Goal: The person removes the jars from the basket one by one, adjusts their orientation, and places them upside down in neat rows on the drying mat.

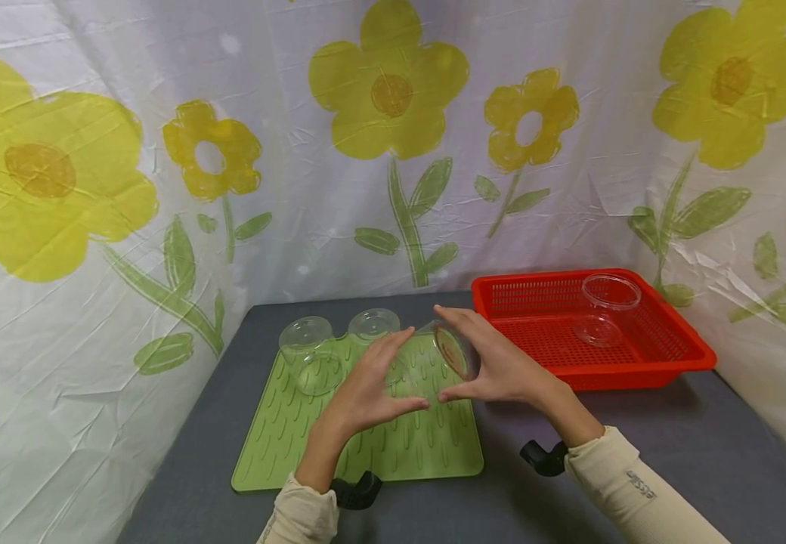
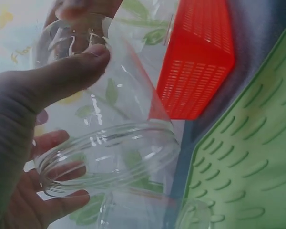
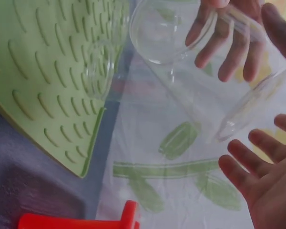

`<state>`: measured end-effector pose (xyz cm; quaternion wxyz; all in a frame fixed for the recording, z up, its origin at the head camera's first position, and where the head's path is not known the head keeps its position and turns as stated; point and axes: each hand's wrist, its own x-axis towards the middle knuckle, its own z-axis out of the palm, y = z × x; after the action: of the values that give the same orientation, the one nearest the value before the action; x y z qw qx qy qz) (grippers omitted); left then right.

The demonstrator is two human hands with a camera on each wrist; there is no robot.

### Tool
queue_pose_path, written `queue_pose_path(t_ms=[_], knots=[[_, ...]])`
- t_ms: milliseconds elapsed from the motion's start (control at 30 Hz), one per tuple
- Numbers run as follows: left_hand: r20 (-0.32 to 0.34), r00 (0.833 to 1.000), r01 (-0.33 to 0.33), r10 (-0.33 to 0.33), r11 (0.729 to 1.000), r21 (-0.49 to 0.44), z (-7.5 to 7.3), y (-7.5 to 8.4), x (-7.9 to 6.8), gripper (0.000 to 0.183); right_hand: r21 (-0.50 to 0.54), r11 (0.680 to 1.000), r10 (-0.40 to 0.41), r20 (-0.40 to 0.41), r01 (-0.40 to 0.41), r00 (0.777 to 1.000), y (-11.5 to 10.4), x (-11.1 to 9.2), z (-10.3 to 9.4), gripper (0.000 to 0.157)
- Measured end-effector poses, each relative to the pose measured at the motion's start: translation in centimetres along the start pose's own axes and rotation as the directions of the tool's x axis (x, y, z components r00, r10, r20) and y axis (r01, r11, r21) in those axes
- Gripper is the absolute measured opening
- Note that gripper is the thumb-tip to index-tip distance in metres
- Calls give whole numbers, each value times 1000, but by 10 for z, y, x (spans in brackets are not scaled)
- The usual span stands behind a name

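Between both hands a clear jar (image 2: 121, 105), with ridged rings at one end, is held up on its side, tilted, above a green mat (image 1: 379, 453). My left hand (image 1: 369, 389) grips its left part, and the left thumb (image 2: 88, 64) overlaps the clear wall in the left wrist view. My right hand (image 1: 502, 359) spans its other end, thumb below and fingers above in the head view. The right fingertips (image 3: 236, 152) are spread right by the rim. Two more clear jars (image 1: 306, 355) stand on the mat's far left part, one partly behind the left hand.
A red perforated basket (image 1: 593, 378) stands at the back right of the dark grey table (image 1: 182, 461), with another clear jar (image 1: 609, 306) inside. A flower-printed cloth (image 1: 284, 227) hangs behind and along the sides. Dark wrist cameras (image 1: 544, 459) sit by the sleeves.
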<state>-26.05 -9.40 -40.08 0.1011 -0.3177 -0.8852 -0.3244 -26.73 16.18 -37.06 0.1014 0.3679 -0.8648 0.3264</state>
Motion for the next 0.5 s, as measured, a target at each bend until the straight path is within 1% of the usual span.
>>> queue_pose_path(t_ms=[167,300,367,400,467,500], knots=[[-75,997,-5,1,998,-59,2,-5,-5,107,132,989,77,-36,-72,996,0,-3,0,116],[-133,991,-21,9,996,-89,4,-7,-8,107,246,965,110,-51,-94,993,2,-5,2,113],[-165,986,-46,27,993,-109,6,-8,-9,108,319,943,114,-59,-90,992,4,-5,4,110],[-183,982,-64,41,990,-122,7,-8,-9,108,364,928,116,-63,-86,991,5,-5,5,109],[-215,975,-91,56,984,-155,10,-9,-9,108,447,891,122,-74,-77,990,5,-4,7,106],[-229,972,-102,59,978,-181,12,-8,-9,108,492,868,121,-80,-67,989,6,-4,9,105]])
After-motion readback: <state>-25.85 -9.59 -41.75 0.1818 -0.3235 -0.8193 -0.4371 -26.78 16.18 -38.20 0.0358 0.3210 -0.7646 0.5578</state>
